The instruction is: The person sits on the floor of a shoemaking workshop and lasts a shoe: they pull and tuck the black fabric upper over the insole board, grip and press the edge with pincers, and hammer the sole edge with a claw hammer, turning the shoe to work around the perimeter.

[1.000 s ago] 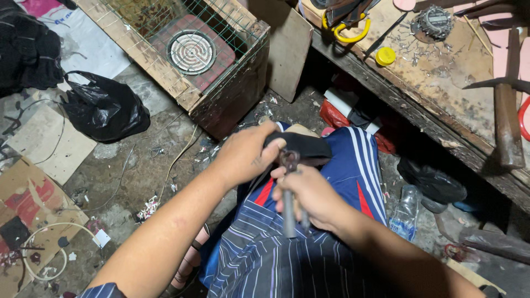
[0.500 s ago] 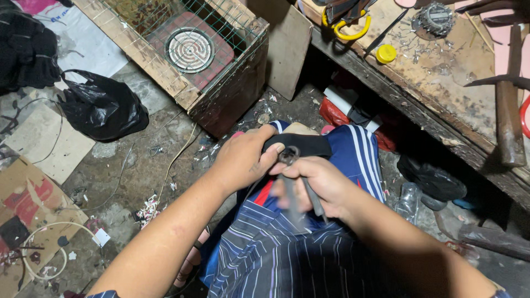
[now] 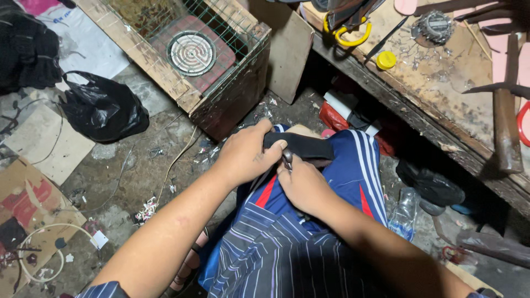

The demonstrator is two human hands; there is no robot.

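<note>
Your left hand (image 3: 243,157) is pinning the flat black rubber piece (image 3: 301,146); your right hand (image 3: 301,185), now lowered, is clenching a small metal tool (image 3: 287,159) against it.

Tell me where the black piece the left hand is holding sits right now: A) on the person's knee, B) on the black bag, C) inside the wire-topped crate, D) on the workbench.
A: the left hand presses the black piece on the knee, with the right hand beside it.
</note>
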